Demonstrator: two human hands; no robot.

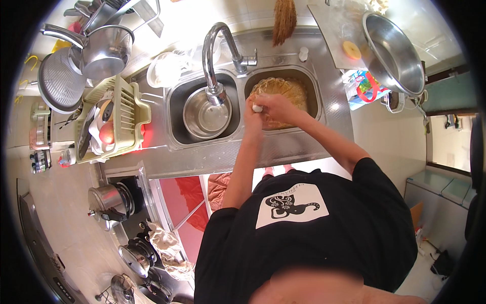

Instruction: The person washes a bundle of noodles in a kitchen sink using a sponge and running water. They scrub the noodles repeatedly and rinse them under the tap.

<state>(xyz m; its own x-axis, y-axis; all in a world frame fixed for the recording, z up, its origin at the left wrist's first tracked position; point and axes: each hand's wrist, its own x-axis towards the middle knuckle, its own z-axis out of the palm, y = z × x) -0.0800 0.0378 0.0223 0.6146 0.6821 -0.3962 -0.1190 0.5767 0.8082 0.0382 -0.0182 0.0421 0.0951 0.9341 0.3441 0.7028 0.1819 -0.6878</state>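
Note:
My left hand point(253, 117) and my right hand point(279, 107) meet over the near left part of the right sink basin point(313, 95). Between them shows the end of a small white object point(257, 108), gripped by my right hand; the rest of it is hidden. My left hand is blurred, and what its fingers hold cannot be told. Below my hands, a clear scalloped bowl point(271, 84) sits in the basin, with yellowish-brown contents that I cannot make out. In the left basin stands a round steel pot point(207, 117) under the faucet point(216, 95).
A dish rack point(127, 117) with utensils and a reddish round fruit stands left of the sinks. A steel saucepan point(106, 53) and a colander point(62, 81) hang above it. A large steel basin point(395, 57) and a cut round slice point(352, 50) are at the right. A straw brush point(284, 22) hangs behind.

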